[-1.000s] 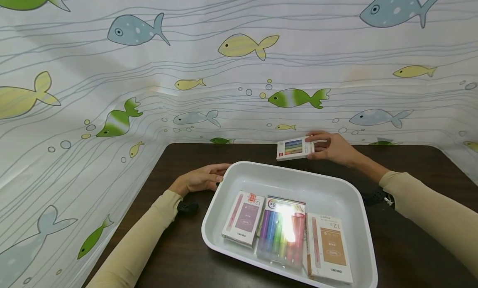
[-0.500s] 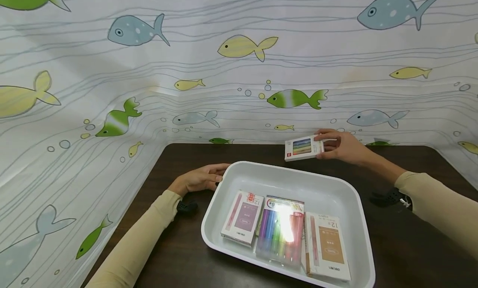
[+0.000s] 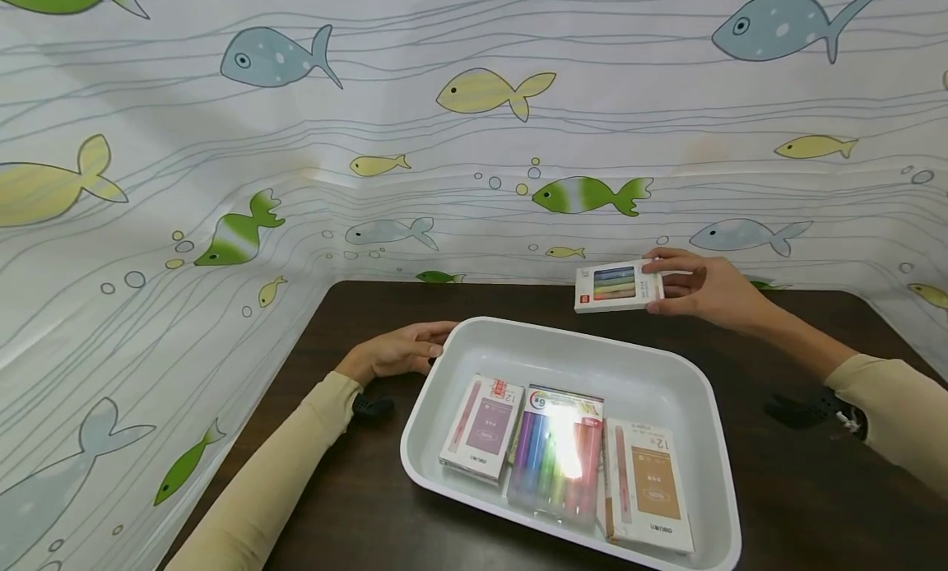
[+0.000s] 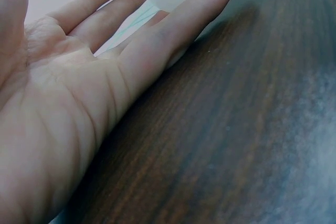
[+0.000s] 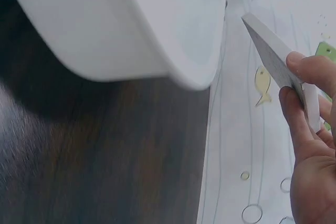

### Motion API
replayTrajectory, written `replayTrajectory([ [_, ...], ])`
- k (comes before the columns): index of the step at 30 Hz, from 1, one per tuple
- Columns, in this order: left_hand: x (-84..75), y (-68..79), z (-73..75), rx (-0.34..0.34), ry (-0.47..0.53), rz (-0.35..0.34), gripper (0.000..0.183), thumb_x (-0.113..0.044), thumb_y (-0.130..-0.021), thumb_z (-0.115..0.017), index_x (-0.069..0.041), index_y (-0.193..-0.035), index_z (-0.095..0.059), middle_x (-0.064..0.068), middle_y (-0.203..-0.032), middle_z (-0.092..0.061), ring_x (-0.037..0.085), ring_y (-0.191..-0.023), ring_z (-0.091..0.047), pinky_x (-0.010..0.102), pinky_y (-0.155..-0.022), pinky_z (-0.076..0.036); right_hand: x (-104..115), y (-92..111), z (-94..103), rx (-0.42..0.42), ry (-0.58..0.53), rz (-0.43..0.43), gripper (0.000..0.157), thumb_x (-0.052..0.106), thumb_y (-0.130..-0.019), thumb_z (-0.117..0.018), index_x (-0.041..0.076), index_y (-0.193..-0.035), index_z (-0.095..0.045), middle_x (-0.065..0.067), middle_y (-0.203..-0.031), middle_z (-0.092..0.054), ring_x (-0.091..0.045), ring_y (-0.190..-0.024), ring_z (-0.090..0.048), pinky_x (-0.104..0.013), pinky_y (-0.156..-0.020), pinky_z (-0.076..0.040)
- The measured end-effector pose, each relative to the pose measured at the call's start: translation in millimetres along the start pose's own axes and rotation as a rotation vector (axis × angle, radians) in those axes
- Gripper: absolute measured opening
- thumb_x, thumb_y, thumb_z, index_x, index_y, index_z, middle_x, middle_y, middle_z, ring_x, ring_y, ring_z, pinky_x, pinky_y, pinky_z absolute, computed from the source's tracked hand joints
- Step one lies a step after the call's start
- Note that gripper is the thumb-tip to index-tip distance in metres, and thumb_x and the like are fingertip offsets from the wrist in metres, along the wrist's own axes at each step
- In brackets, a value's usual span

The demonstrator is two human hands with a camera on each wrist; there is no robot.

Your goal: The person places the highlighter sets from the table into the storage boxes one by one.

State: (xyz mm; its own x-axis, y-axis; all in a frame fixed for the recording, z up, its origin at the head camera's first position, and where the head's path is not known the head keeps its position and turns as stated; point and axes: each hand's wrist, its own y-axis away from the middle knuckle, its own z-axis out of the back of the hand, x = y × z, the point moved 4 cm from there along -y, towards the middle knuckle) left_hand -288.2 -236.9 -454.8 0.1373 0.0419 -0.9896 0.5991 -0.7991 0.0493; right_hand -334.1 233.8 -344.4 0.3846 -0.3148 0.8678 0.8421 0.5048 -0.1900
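Note:
My right hand (image 3: 714, 293) grips one end of a flat white box of coloured sticks (image 3: 615, 286), held up behind the tray near the table's back edge. Its window shows blue, green, yellow and orange sticks; whether crayons or pens, I cannot tell. In the right wrist view, thumb and fingers pinch the white box (image 5: 275, 56) from both sides. My left hand (image 3: 396, 353) touches the left rim of the white tray (image 3: 570, 338). In the left wrist view the left hand's fingers (image 4: 184, 22) are fairly straight against the tray's outer side.
Inside the tray lie a purple-labelled pencil box (image 3: 483, 429), a clear pack of rainbow markers (image 3: 544, 460) and a brown-labelled pencil box (image 3: 652, 489). The tray stands on a dark wooden table (image 3: 355, 489). A fish-print curtain (image 3: 296, 160) rises behind and at the left.
My right hand has carried the white box to the right and slightly up, away from above the tray's back rim. The left hand and the tray stay nearly where they were.

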Motion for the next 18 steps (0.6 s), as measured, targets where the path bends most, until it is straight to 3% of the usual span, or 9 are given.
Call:
replayTrajectory([
  [7,1.0,-0.8,3.3,0.0,-0.024,-0.002,0.077,-0.026,-0.102,-0.066,-0.007,-0.163,-0.022,0.018,-0.158,-0.036,0.039,-0.132,-0.05,0.06,-0.096,-0.049,19.8,11.1,-14.1,0.033,-0.024,0.03,0.059,0.004,-0.082,-0.086,0.001,-0.136,-0.063,-0.004,-0.154,-0.041,-0.016,-0.116,-0.065,-0.035,-0.081,-0.059],
  [18,2.7,-0.4,4.1,0.0,-0.02,0.003,0.074,-0.024,-0.103,-0.065,-0.009,-0.163,-0.023,0.017,-0.158,-0.037,0.04,-0.132,-0.049,0.062,-0.097,-0.048,37.7,20.2,-48.4,0.179,-0.082,0.035,0.059,0.005,-0.081,-0.087,0.0,-0.134,-0.062,-0.009,-0.155,-0.039,-0.027,-0.114,-0.067,-0.038,-0.085,-0.058],
])
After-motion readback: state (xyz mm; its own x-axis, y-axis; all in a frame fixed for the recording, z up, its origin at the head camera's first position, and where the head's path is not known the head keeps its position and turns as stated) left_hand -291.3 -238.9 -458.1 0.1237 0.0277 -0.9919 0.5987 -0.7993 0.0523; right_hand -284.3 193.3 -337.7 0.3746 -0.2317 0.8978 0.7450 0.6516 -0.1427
